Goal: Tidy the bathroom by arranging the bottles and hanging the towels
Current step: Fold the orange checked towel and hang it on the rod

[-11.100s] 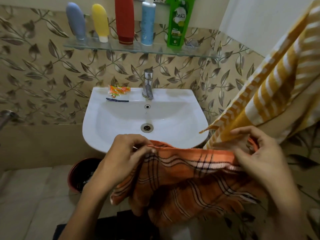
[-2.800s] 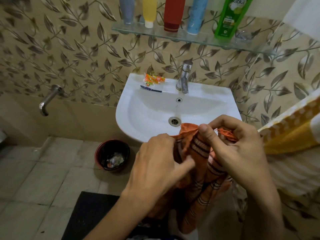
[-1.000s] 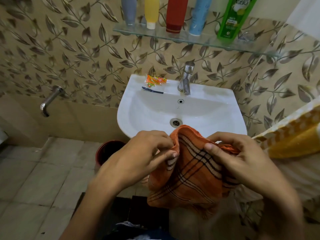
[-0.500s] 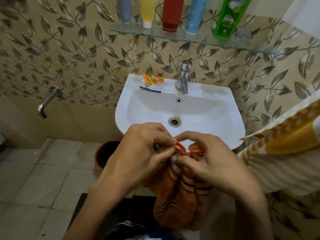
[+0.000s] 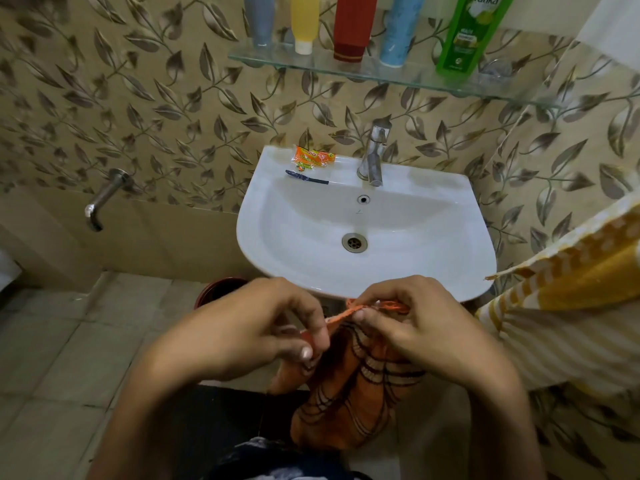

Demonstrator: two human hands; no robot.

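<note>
head: orange towel point(image 5: 349, 403) top hidden by hands

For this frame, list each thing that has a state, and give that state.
orange plaid towel: bunched, top edge pinched by both hands, rest hanging.
left hand: shut on the towel.
right hand: shut on the towel.
yellow striped towel: hanging at right.
five bottles: upright on glass shelf.
sink tap: no water running.
sink: basin dry-looking, drain open.
</note>
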